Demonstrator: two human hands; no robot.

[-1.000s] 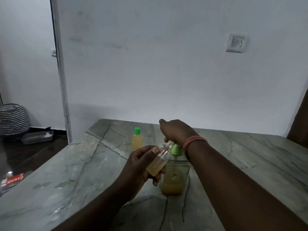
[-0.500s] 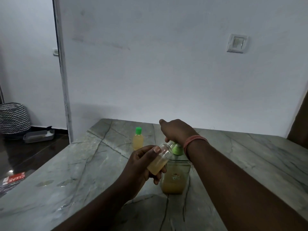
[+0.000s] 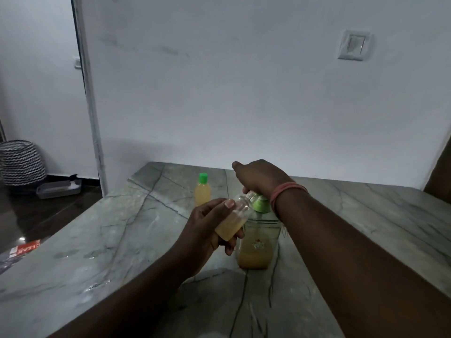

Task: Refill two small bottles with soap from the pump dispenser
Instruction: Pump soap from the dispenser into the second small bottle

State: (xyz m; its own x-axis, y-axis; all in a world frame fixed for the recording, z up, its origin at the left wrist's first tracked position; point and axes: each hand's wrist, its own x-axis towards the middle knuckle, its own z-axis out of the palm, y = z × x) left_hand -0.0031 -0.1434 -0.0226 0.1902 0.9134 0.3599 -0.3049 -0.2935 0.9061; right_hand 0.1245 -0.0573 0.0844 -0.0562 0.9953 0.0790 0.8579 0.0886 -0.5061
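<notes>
The open small bottle [image 3: 234,220] sits tilted in my left hand [image 3: 207,230], its mouth up against the green pump head [image 3: 261,203] of the dispenser [image 3: 257,240]; it is partly filled with yellowish soap. My left fingers [image 3: 234,242] curl round its lower body, thumb pressed along the side. My right hand [image 3: 261,179] rests on top of the pump, fingers folded down over it, an orange band [image 3: 285,193] at the wrist. The dispenser stands upright on the grey marbled worktop [image 3: 122,240], soap low in its clear body. Behind it stands the second small bottle [image 3: 202,193], capped green and full. On the floor to the left are a patterned basket [image 3: 22,162] and a grey tray [image 3: 58,189]
</notes>
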